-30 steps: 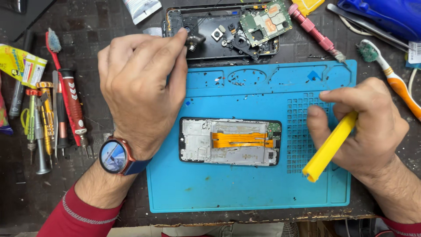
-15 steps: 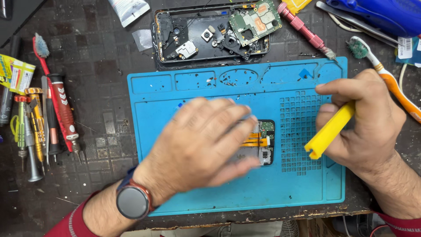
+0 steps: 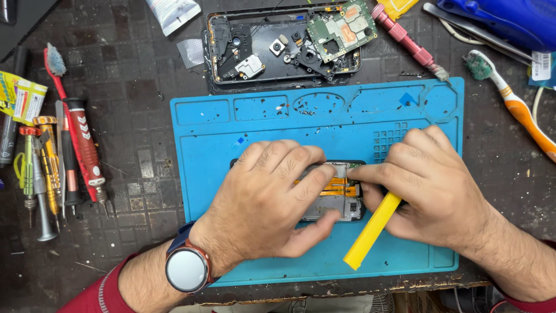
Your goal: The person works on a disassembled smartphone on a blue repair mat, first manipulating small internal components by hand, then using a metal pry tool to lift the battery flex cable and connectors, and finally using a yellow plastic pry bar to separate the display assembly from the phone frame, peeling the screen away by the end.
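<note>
An opened phone frame point(image 3: 339, 197) with an orange flex cable lies on the blue repair mat point(image 3: 289, 116). My left hand point(image 3: 272, 197) rests on top of it, fingers curled over its left and middle part, hiding most of it. My right hand point(image 3: 431, 188) holds a yellow plastic pry tool point(image 3: 370, 232) in the palm, while its fingertips touch the phone's right end beside the flex cable. A round watch sits on my left wrist.
Beyond the mat lies a black phone back housing point(image 3: 278, 49) with loose parts and a green circuit board point(image 3: 341, 29). Screwdrivers and a red-handled brush point(image 3: 69, 145) line the left side. A toothbrush point(image 3: 515, 104) and pink screwdriver point(image 3: 408, 40) lie at right.
My left hand came down from the back housing onto the phone on the mat. My right hand moved left with the yellow tool until its fingers met the phone.
</note>
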`<action>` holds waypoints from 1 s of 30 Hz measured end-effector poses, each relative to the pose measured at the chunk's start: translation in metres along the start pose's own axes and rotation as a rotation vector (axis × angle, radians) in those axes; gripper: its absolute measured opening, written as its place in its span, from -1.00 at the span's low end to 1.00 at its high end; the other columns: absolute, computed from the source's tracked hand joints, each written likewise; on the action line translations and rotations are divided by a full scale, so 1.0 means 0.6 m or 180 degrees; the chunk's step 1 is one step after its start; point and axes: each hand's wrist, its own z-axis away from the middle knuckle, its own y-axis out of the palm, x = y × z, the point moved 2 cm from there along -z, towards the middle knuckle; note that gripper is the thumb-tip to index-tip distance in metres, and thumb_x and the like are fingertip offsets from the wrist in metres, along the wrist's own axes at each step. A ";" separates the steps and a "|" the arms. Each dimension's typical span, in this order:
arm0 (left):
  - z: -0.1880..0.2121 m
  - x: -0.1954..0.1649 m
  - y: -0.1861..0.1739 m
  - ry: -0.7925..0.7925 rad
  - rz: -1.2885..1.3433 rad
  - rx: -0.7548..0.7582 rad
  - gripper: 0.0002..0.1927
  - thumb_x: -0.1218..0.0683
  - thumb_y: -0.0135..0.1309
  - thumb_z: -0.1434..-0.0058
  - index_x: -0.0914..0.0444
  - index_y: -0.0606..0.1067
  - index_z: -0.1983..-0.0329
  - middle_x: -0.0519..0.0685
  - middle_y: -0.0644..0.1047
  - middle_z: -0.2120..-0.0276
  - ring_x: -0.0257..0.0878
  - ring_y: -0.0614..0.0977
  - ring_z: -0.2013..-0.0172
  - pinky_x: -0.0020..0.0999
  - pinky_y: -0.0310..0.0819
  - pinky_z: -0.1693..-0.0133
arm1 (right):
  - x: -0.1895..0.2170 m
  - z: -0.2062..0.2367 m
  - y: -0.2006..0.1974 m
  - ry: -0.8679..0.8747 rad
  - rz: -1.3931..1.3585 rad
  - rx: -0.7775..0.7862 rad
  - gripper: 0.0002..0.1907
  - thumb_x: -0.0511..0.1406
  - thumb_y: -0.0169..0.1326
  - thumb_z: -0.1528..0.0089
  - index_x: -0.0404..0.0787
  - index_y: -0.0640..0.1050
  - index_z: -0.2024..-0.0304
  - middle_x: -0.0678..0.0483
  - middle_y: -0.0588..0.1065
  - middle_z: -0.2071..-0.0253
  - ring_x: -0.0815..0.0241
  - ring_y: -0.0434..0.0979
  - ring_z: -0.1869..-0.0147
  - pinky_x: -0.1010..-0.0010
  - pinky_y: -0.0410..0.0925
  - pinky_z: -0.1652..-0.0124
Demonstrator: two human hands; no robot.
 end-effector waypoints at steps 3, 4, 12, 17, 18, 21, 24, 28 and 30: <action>0.001 0.000 -0.001 0.0003 0.0043 0.0007 -0.43 -0.23 0.27 -0.13 0.26 0.53 -0.01 0.02 0.48 0.02 -0.04 0.51 0.01 -0.13 0.36 0.06 | -0.002 0.002 0.002 0.0074 -0.0119 0.0076 -0.66 -0.37 0.31 0.08 -0.14 0.62 0.22 0.15 0.29 0.51 0.11 0.29 0.37 0.22 0.14 0.30; 0.001 0.000 -0.001 0.0008 0.0064 -0.0017 -0.41 -0.26 0.27 -0.12 0.27 0.53 0.00 0.03 0.48 0.02 -0.03 0.51 0.01 -0.12 0.36 0.05 | -0.002 0.003 0.003 0.0073 -0.0135 0.0070 -0.66 -0.37 0.31 0.08 -0.14 0.61 0.23 0.15 0.29 0.51 0.11 0.29 0.37 0.23 0.15 0.30; -0.001 0.000 0.000 0.0021 0.0007 0.0035 -0.33 -0.31 0.30 -0.06 0.24 0.52 -0.03 0.02 0.47 0.02 -0.03 0.50 -0.01 -0.11 0.37 0.04 | -0.002 0.005 0.005 0.0216 -0.0526 0.0106 -0.75 -0.43 0.25 0.04 -0.15 0.57 0.30 0.16 0.33 0.50 0.14 0.31 0.38 0.26 0.17 0.29; 0.000 0.000 0.001 0.0024 -0.0014 0.0083 -0.36 -0.27 0.32 -0.08 0.24 0.51 -0.04 0.02 0.48 0.02 -0.02 0.50 0.00 -0.11 0.36 0.06 | -0.006 0.010 0.003 0.0195 -0.0704 0.0101 -0.79 -0.42 0.22 -0.01 -0.17 0.58 0.28 0.10 0.32 0.50 0.13 0.31 0.38 0.28 0.21 0.29; 0.000 0.000 0.001 0.0032 -0.0021 0.0101 -0.37 -0.26 0.32 -0.08 0.24 0.51 -0.04 0.02 0.48 0.02 -0.02 0.50 0.00 -0.11 0.36 0.06 | -0.006 0.012 0.003 0.0178 -0.0731 0.0076 -0.79 -0.41 0.22 -0.03 -0.18 0.57 0.26 0.10 0.34 0.48 0.13 0.32 0.37 0.29 0.22 0.28; 0.000 0.000 0.001 0.0084 -0.0002 0.0068 -0.37 -0.26 0.32 -0.10 0.25 0.50 -0.04 0.02 0.48 0.00 -0.03 0.50 -0.01 -0.12 0.37 0.04 | -0.013 0.025 -0.002 0.0659 -0.0936 -0.0156 -0.83 -0.44 0.06 -0.19 -0.26 0.50 0.14 0.05 0.40 0.33 0.25 0.39 0.31 0.45 0.31 0.26; 0.000 0.001 0.000 0.0077 -0.0004 0.0046 -0.36 -0.26 0.33 -0.09 0.26 0.50 -0.04 0.02 0.48 -0.01 -0.03 0.50 -0.02 -0.12 0.37 0.01 | -0.020 0.031 0.003 0.0658 -0.1607 -0.0856 -0.86 -0.37 -0.17 -0.35 -0.30 0.32 0.06 0.01 0.36 0.19 0.28 0.29 0.22 0.44 0.29 0.15; -0.002 0.001 -0.005 -0.0101 0.0097 0.0070 -0.33 -0.27 0.37 -0.02 0.26 0.48 0.00 0.02 0.48 0.03 -0.02 0.50 0.01 -0.08 0.35 0.00 | -0.025 0.036 0.009 0.0781 -0.1897 -0.1033 -0.84 -0.27 -0.16 -0.43 -0.26 0.28 0.06 0.08 0.35 0.18 0.36 0.32 0.21 0.50 0.34 0.16; -0.008 -0.001 -0.006 -0.0157 0.0154 0.0019 -0.30 -0.24 0.38 0.01 0.29 0.47 -0.03 0.04 0.48 0.02 -0.02 0.50 0.03 -0.08 0.34 0.00 | -0.026 0.040 0.004 0.0957 -0.1376 -0.0921 -0.83 -0.27 -0.14 -0.41 -0.26 0.37 0.11 0.04 0.36 0.16 0.33 0.32 0.20 0.51 0.32 0.21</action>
